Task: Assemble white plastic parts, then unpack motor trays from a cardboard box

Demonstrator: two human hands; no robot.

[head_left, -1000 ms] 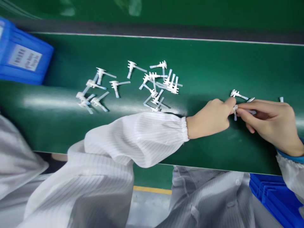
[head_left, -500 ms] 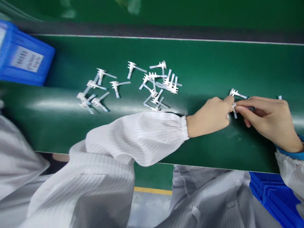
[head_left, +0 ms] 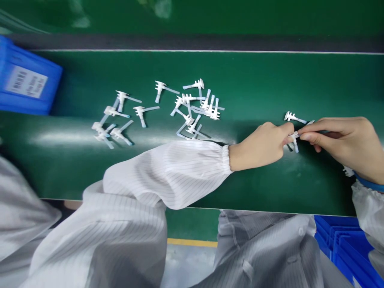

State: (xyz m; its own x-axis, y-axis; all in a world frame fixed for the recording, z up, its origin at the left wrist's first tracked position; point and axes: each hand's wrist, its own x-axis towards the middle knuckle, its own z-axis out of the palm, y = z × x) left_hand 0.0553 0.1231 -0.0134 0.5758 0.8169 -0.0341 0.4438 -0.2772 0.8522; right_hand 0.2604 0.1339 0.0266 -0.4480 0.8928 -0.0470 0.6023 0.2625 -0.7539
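Holding one white fitting (head_left: 295, 138) (both hands (head_left: 260, 146) (head_left: 349, 140))

Long green worktop (head_left: 258, 86) runs across in front of me, glossy, with a soft whitish glare (head_left: 57, 133) toward my left. Behind it, a dark strip (head_left: 210, 43) with a thin pale line (head_left: 255, 51) along its near side, then a shiny green panel (head_left: 240, 18) with faint pale reflections (head_left: 163, 9) on it. Blue bin (head_left: 45, 88) at far left, cut off by my view, white barcode label (head_left: 27, 81) on its side (print too blurred to read). Below the worktop's near edge (head_left: 270, 213): green floor area (head_left: 192, 225), yellow stripe (head_left: 192, 242), grey floor (head_left: 180, 260). Blue crates (head_left: 349, 245) low on my right, partly out of view.
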